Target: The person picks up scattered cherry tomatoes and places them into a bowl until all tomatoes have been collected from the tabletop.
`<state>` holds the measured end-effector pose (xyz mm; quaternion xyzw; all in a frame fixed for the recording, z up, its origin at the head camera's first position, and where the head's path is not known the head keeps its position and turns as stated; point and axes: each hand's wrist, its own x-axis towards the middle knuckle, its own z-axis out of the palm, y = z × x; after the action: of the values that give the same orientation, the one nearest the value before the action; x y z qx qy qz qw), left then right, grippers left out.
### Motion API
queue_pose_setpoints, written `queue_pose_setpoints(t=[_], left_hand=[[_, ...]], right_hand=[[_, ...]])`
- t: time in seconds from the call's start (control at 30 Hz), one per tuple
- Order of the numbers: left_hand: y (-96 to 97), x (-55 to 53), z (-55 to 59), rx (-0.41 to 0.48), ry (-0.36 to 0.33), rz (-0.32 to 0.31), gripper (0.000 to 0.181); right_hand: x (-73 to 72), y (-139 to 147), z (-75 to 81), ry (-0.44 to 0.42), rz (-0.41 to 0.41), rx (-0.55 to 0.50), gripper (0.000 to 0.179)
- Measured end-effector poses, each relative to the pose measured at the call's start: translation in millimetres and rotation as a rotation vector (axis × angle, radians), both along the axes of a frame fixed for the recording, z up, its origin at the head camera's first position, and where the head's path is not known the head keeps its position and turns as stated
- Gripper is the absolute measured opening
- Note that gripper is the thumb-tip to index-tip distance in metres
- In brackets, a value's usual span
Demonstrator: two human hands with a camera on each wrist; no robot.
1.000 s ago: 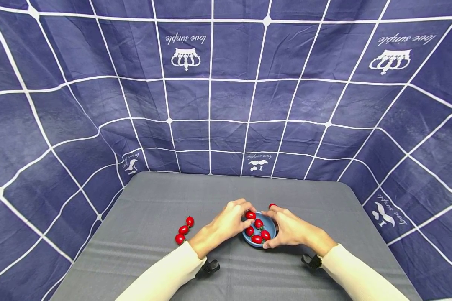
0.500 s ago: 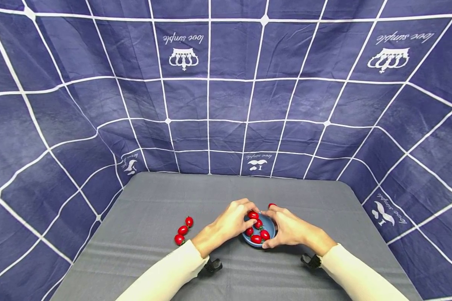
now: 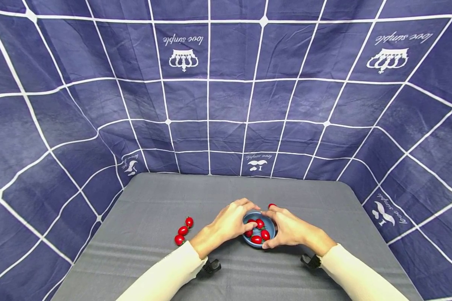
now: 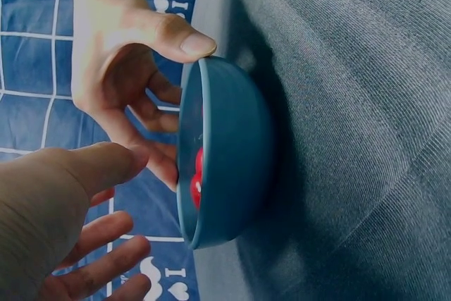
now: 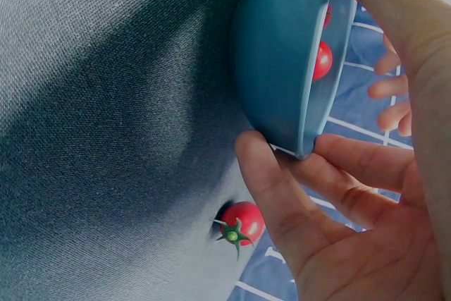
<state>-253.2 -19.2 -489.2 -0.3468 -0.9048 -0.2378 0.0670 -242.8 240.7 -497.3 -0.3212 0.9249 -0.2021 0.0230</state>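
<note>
A blue bowl (image 3: pixel 270 226) with several small red tomatoes (image 3: pixel 265 235) in it stands on the grey cloth. My right hand (image 3: pixel 291 228) holds its right side, thumb at the near rim and fingers at the far side, as the right wrist view shows on the bowl (image 5: pixel 275 61). Over the bowl's left side is my left hand (image 3: pixel 231 219), thumb above the tomatoes. In the left wrist view the left hand (image 4: pixel 77 223) has spread fingers with nothing seen between them. Part of the bowl's contents is hidden by the left thumb.
Left of the left forearm lie three tomatoes (image 3: pixel 183 230) in a slanting row. Another tomato (image 3: pixel 272 205) lies beyond the right hand, mostly hidden; the right wrist view shows this tomato (image 5: pixel 242 224) with its green stem. A blue gridded cloth (image 3: pixel 226 100) hangs around the table.
The tomato at the left hand's fingers near the far rim has dropped lower into the bowl, and the left hand has let it go. My right hand has stayed on the bowl.
</note>
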Motion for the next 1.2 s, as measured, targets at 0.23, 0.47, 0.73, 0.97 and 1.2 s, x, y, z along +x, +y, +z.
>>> queue_pose_setpoints(t=[0.23, 0.47, 0.73, 0.97, 1.2], left_hand=[[-4.8, 0.4, 1.0, 0.007, 0.012, 0.012, 0.043], [-11.4, 0.1, 1.5, 0.013, 0.035, 0.018, 0.043], [-27.0, 0.3, 3.3, 0.017, 0.063, 0.037, 0.043], [-43.7, 1.5, 1.2, 0.029, 0.068, 0.066, 0.043], [-66.0, 2.9, -4.2, 0.028, 0.1, 0.101, 0.042]], right_hand=[[-13.4, 11.1, -24.2, 0.08, 0.082, -0.101, 0.099], [-1.2, 2.2, -1.8, 0.018, 0.027, -0.041, 0.099], [-0.2, -1.2, 3.0, -0.001, -0.008, 0.012, 0.1], [-2.0, -0.2, 0.5, -0.01, -0.011, 0.019, 0.102], [0.0, -1.1, 0.3, 0.002, -0.003, 0.005, 0.101]])
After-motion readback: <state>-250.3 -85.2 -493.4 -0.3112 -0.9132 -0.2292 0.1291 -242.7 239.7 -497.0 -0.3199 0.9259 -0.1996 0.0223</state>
